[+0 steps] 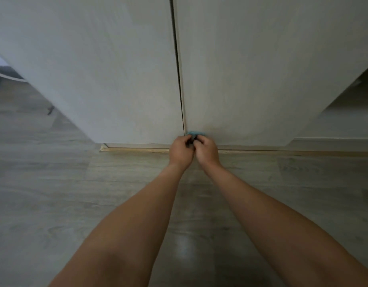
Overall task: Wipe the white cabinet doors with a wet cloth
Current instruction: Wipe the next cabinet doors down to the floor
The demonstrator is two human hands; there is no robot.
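Two tall white cabinet doors fill the view, the left door [100, 65] and the right door [262, 65], with a dark vertical gap between them. Low down by that gap, a small blue cloth [195, 133] rests against the bottom of the right door. My left hand [181, 151] and my right hand [207, 151] are side by side, both closed on the cloth, which is mostly hidden behind my fingers. Both arms reach straight forward and down.
A light wooden plinth strip [137, 149] runs along the floor under the doors. Grey wood-look flooring [54, 193] spreads below. A dark furniture leg [50, 110] stands at the far left. An open recess with a white ledge [345, 119] lies to the right.
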